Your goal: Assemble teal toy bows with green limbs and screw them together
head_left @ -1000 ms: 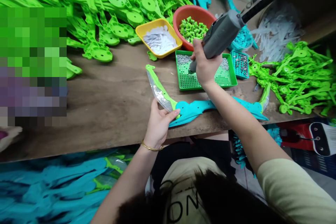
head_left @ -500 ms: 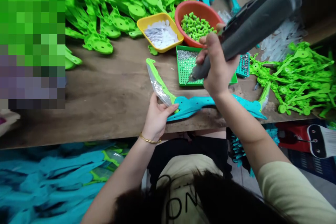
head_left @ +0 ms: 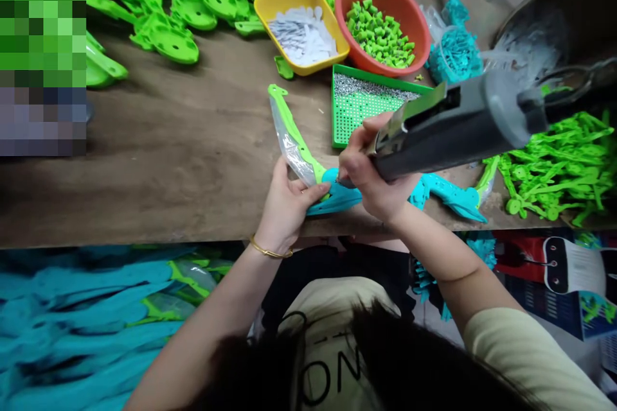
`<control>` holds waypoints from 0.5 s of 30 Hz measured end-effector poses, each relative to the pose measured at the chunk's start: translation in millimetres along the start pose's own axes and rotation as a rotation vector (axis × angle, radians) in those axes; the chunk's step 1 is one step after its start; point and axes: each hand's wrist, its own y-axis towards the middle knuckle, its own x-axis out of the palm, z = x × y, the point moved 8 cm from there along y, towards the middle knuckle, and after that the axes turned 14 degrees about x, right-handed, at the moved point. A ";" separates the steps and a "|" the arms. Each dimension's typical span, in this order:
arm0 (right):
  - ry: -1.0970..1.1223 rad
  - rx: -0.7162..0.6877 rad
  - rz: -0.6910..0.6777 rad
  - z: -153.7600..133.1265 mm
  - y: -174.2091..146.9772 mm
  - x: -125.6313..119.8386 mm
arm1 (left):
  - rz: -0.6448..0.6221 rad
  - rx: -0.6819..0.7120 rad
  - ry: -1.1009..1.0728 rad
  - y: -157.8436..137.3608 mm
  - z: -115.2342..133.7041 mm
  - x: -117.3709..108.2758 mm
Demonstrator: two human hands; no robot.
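My left hand [head_left: 292, 202] grips the near left end of a toy bow [head_left: 450, 196], thumb on top where a green limb meets the blue middle. The bow lies along the table's front edge; its green limbs carry clear plastic. Wrapped round a grey electric screwdriver [head_left: 448, 122], my right hand [head_left: 380, 170] holds it slanted, tip down at the blue part just right of my left thumb. The hand covers part of the bow's middle, and the very tip is hard to make out. Behind it stands a green perforated tray [head_left: 361, 112] with small screws.
A yellow tray [head_left: 344, 54] of white strips and a red bowl [head_left: 424, 32] of small green pieces stand at the back. Green plastic parts [head_left: 212, 0] pile up at the back left, more [head_left: 554, 173] at right. Blue parts [head_left: 87, 327] lie below the table's front edge.
My right hand has brought the screwdriver from over the green screw tray down to the bow beside my left thumb. The left hand keeps its hold; the whole view has shifted slightly.
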 end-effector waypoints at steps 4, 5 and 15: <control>0.081 0.001 0.056 -9.0 1.3 -5.4 | 0.007 -0.014 -0.003 -0.6 -2.0 -1.2; 0.114 -0.009 0.060 -13.7 7.8 -8.0 | 0.010 -0.022 0.000 -0.7 -3.1 -1.9; 0.075 -0.129 0.460 20.4 106.5 -61.7 | 0.028 -0.041 0.057 1.0 -6.8 -8.5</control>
